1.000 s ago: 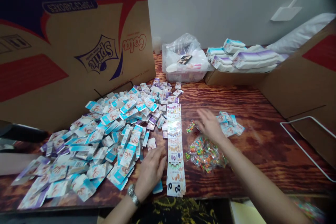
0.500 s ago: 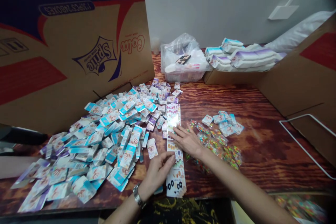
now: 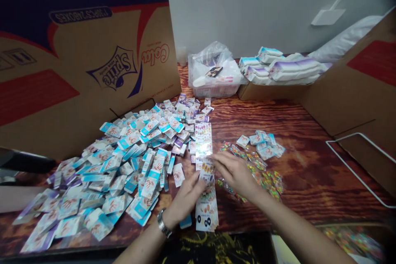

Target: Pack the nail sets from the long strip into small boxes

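Note:
My left hand (image 3: 185, 200), with a metal wristwatch (image 3: 163, 223), and my right hand (image 3: 235, 173) meet over a long strip of printed cards (image 3: 203, 142), which lies lengthwise on the wooden table (image 3: 309, 177). Both sets of fingers pinch its middle, hiding part of it. Its lower end looks bunched. Left of my hands spreads a large pile of small white, blue and purple cards (image 3: 123, 165). A clear bag of colourful small items (image 3: 266, 181) lies under and beyond my right hand. Several matching cards (image 3: 262, 142) sit in a small group beyond it.
A large printed cardboard sheet (image 3: 77, 70) stands along the left, and another (image 3: 355, 82) stands at the right. At the back are a plastic tub (image 3: 213, 80) holding a bag and stacked white packs (image 3: 278, 68). A white wire frame (image 3: 355, 169) leans on the right.
My right hand has moved down the strip and my left has moved closer to it. The strip's lower section now looks bunched and shorter. The camera has shifted slightly.

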`<action>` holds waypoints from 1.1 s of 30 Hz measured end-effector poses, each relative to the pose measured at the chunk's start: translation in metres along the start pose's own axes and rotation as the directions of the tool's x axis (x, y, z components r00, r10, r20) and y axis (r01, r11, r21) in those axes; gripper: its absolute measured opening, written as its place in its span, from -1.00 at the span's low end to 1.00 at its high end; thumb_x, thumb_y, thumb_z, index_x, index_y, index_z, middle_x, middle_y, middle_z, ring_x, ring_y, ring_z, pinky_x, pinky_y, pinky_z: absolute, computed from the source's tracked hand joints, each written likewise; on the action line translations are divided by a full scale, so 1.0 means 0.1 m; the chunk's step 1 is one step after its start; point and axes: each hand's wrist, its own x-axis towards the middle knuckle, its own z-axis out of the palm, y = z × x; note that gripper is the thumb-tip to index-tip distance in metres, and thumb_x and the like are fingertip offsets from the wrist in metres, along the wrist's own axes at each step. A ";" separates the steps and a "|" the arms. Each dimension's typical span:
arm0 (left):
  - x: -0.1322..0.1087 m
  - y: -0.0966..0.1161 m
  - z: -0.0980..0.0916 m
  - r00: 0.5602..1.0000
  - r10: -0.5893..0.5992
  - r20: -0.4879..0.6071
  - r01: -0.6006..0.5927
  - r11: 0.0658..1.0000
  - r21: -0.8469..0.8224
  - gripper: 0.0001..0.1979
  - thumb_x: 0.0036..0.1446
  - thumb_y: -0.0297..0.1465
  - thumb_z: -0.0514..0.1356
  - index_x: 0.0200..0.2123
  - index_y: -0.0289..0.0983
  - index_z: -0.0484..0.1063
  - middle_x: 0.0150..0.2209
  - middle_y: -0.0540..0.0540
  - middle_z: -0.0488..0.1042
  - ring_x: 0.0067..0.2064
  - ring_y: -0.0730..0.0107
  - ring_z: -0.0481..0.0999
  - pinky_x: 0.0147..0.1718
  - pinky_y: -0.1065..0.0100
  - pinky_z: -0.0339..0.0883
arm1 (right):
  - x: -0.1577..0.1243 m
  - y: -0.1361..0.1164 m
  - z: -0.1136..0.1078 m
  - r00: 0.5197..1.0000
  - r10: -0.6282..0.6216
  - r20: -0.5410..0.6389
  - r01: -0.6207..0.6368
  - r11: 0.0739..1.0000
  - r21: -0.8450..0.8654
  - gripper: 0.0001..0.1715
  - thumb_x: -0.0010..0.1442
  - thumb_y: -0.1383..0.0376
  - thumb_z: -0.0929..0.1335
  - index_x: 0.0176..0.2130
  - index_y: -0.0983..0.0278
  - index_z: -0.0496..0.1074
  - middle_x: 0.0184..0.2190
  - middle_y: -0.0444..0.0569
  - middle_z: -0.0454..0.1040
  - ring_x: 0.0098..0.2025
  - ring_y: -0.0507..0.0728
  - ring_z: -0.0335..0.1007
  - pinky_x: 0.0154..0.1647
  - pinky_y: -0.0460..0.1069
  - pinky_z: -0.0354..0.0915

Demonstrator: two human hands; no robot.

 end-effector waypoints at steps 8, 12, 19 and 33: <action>0.00 0.06 -0.03 0.985 -0.162 0.066 0.174 0.847 -0.503 -0.63 -0.16 -0.34 0.31 -0.19 -0.27 0.44 -0.18 -0.14 0.50 -0.17 0.21 0.49 -0.19 0.21 0.37 | -0.24 -0.01 0.30 0.875 -0.460 0.150 0.483 0.816 -0.316 -0.63 0.26 0.41 0.22 0.05 0.32 0.34 -0.09 0.12 0.47 -0.03 0.21 0.34 -0.03 0.16 0.32; 0.00 0.05 -0.04 0.985 -0.170 0.007 0.153 0.872 -0.465 -0.71 -0.04 -0.25 0.25 -0.26 -0.30 0.47 -0.19 -0.15 0.51 -0.15 0.21 0.47 -0.18 0.23 0.35 | -0.20 -0.01 0.30 0.937 -0.317 0.145 0.338 0.927 -0.161 -0.73 0.29 0.40 0.19 -0.11 0.29 0.41 -0.28 0.04 0.49 -0.20 0.14 0.39 -0.20 0.06 0.37; 0.02 -0.10 0.00 0.986 -0.036 -0.164 0.001 0.978 -0.208 -0.60 0.13 -0.14 0.14 -0.08 -0.30 0.36 -0.10 -0.18 0.48 -0.06 0.21 0.46 -0.08 0.22 0.32 | -0.16 0.02 0.34 0.986 0.082 0.144 -0.107 0.979 0.175 -0.64 0.23 0.26 0.30 0.03 0.20 0.28 -0.16 -0.01 0.44 -0.19 0.10 0.39 -0.20 0.00 0.33; -0.45 -0.72 -0.40 0.939 0.240 -0.245 0.041 0.630 0.775 -0.73 0.22 -0.32 0.00 -0.08 -0.27 0.35 -0.19 -0.20 0.48 -0.17 0.17 0.50 -0.16 0.14 0.40 | 0.19 1.27 0.14 0.818 0.482 0.314 -0.329 0.840 -0.432 -0.83 0.10 0.29 0.35 -0.24 0.28 0.39 -0.44 -0.08 0.48 -0.42 0.08 0.39 -0.47 -0.11 0.13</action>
